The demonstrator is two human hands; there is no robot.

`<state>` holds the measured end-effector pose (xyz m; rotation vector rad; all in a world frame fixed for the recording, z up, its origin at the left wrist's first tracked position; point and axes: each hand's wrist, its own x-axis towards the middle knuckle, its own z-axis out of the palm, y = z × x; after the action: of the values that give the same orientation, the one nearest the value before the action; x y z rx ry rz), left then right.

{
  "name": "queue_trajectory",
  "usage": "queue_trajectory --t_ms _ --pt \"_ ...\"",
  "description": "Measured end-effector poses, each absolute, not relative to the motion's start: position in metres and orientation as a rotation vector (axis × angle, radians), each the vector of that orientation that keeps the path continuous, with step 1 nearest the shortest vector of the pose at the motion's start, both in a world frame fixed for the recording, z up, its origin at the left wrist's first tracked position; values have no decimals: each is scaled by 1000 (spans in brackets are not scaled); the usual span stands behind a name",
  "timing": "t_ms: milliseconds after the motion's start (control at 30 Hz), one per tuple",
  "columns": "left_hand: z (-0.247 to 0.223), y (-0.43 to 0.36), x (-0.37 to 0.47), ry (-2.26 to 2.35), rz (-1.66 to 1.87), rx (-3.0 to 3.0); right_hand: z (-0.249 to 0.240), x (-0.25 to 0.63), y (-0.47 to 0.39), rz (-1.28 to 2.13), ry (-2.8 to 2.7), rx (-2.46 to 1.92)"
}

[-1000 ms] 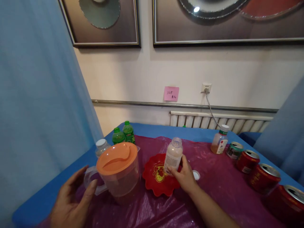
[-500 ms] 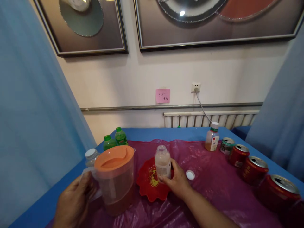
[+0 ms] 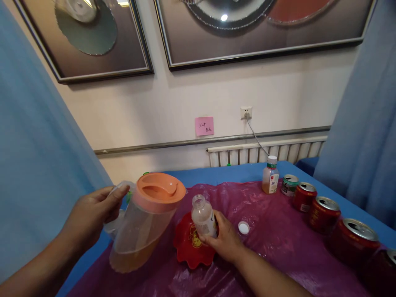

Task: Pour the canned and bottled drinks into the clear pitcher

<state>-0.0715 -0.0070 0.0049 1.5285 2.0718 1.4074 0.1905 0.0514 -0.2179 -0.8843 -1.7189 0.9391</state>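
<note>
1. Head view, hands. Left hand (image 3: 88, 210): closed around the clear handle (image 3: 115, 226) of a pitcher (image 3: 145, 231). Right hand (image 3: 227, 237): wrapped around the body of a small open bottle (image 3: 203, 218), fingers and thumb on its lower part.
2. Head view, state of work. Done, as far as shown: bottle uncapped; a white cap (image 3: 243, 228) lay apart from it on a plum plastic sheet (image 3: 297, 243); pitcher tilted, its top leaning toward the bottle. Not yet done, by judgement: any transfer, as no stream showed between the two and the pitcher's liquid sat low, well away from the lid. Level inside the bottle: could not be told.
3. Head view, pitcher. Translucent body, orange lid (image 3: 159, 187) in place, a shallow amber liquid (image 3: 136, 258) gathered at the base. Located at left of centre, near the bottle, not touching it.
4. Head view, bottle. Cloudy, clear-necked, printed label partly covered by the hand; leaned slightly left. Located in front of a red scalloped plate (image 3: 185, 249); contact with the plate could not be told.
5. Head view, surroundings. Blue bench (image 3: 192, 175) beneath the sheet; along the right, one capped bottle (image 3: 271, 177) holding amber liquid, one green can (image 3: 290, 185), and a row of red cans (image 3: 323, 216).
</note>
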Motion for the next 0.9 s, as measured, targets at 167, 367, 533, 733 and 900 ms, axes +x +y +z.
queue_trajectory --t_ms 167,367,533,733,900 --pt "22 8 -62 2004 1232 1493 -217 192 52 929 -1723 -881" --pt "36 14 -52 2079 1154 1547 -218 192 54 920 -1711 -869" --pt "46 13 -40 2152 1048 1565 -219 192 55 927 -1708 -859" --pt "49 15 -40 2188 977 1639 -215 193 53 929 -1714 -879" --pt "51 19 -38 2206 948 1629 -214 194 53 924 -1719 -911"
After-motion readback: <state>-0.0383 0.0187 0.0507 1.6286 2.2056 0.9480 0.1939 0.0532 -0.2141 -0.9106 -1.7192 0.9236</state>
